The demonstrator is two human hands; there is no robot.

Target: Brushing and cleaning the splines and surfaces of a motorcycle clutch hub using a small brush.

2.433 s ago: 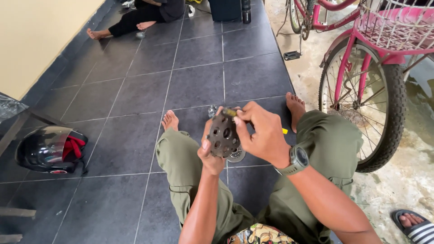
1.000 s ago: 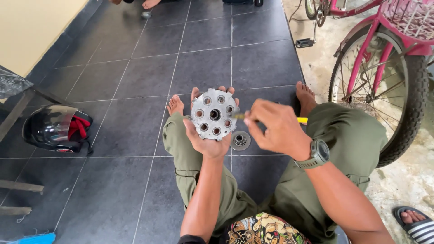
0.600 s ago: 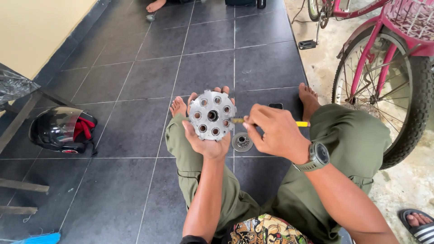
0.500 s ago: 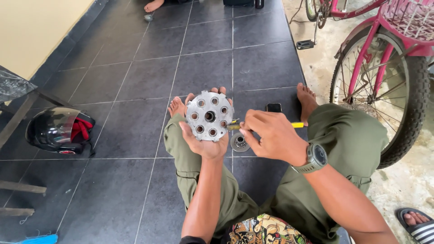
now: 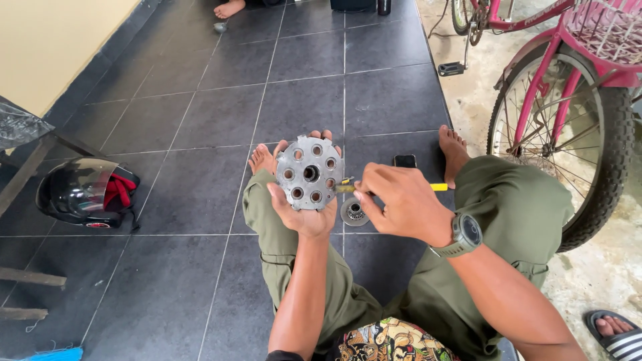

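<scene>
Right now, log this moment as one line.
left hand: holds round metal plate upright | right hand: holds yellow-handled tool, tip at plate edge | floor: small round part, helmet

Tiled floor (image 5: 200, 134) bears helmet (image 5: 87, 194), round part (image 5: 354, 212), phone (image 5: 404, 161).

We sit on a floor of large dark grey tiles (image 5: 200, 127) with pale grout lines, under soft daylight. A cream wall (image 5: 53, 40) with a dark skirting runs along our left. A black helmet (image 5: 83, 194) with red lining lies by a table leg (image 5: 27, 170). To our right, bare concrete ground (image 5: 602, 267) holds a pink bicycle (image 5: 562, 100) with a basket.
</scene>
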